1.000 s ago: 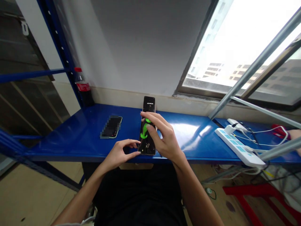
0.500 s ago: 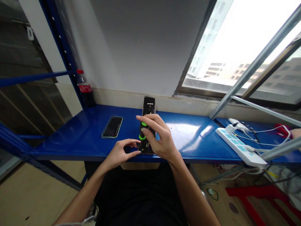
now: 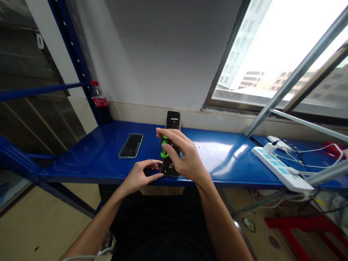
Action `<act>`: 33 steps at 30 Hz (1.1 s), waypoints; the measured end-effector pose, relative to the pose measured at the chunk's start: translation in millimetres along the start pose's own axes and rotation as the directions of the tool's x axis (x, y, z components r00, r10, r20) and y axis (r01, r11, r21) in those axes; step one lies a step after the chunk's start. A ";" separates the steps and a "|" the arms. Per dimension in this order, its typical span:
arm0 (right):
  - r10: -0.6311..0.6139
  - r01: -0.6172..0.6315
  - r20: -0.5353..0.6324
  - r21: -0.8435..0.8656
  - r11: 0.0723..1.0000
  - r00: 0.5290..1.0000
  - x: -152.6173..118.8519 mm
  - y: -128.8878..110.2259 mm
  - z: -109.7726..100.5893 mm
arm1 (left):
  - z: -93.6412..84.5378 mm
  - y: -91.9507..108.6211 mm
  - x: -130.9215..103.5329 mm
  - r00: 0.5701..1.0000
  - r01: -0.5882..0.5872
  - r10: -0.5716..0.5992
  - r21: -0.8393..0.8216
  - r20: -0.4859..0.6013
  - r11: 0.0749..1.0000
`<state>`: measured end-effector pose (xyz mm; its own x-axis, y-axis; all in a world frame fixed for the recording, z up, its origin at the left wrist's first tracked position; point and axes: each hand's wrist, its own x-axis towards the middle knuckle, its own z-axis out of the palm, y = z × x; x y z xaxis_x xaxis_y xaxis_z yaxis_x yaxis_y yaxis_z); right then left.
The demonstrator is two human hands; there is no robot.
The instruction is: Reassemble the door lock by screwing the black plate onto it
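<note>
A long black device (image 3: 173, 120), its surface dotted with small parts, lies near the middle of the blue table, stretching from the front edge toward the wall. My right hand (image 3: 182, 150) is closed round a green and black screwdriver (image 3: 164, 148), which stands roughly upright over the device's left side; its tip is hidden. At the device's lower left edge, my left hand (image 3: 143, 176) pinches the rim between thumb and fingers. A smartphone (image 3: 135, 145) with a dark screen rests on the table to the left of my hands.
The blue table (image 3: 89, 159) meets the wall. A cola bottle (image 3: 100, 103) stands at the back left. On the right are a white power strip (image 3: 282, 168), cables and metal bars. Part of another person's hand (image 3: 346, 153) shows at the right edge.
The screwdriver handle looks turned, showing more green, and my right fingers have shifted slightly on it. My left hand keeps its place on the device. The whole view has shifted slightly.
</note>
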<state>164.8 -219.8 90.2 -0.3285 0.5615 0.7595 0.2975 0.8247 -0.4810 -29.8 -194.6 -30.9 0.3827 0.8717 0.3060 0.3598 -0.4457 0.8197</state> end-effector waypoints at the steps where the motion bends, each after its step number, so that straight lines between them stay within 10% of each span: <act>1: 0.018 -0.019 0.039 0.038 0.999 0.999 -0.2 -0.6 -2.5 | 0.2 0.2 -0.2 1.000 0.000 0.000 0.005 -0.003 1.000; 10: 0.082 -0.083 -0.081 -0.007 0.997 0.993 -4.8 9.9 -9.5 | 0.7 2.1 0.4 1.000 -0.015 0.015 0.010 0.000 1.000; 23: -0.034 0.041 0.076 -0.093 0.995 0.997 -1.6 -3.3 -4.0 | 1.9 3.4 1.6 0.999 -0.033 0.033 -0.009 0.017 0.999; 28: -0.025 0.007 -0.084 -0.201 0.980 0.996 -7.8 5.3 -6.4 | 2.5 2.2 1.2 1.000 -0.010 0.010 -0.005 0.020 1.000; 33: 0.136 -0.135 -0.047 0.032 0.990 0.990 -20.6 22.7 -19.6 | -3.4 6.9 4.0 0.997 -0.016 0.015 0.008 0.081 1.000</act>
<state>195.9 -214.0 72.2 -0.2428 0.6648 0.7065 0.3099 0.7432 -0.5929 -28.8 -193.5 -22.4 0.4559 0.8456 0.2778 0.3605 -0.4608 0.8110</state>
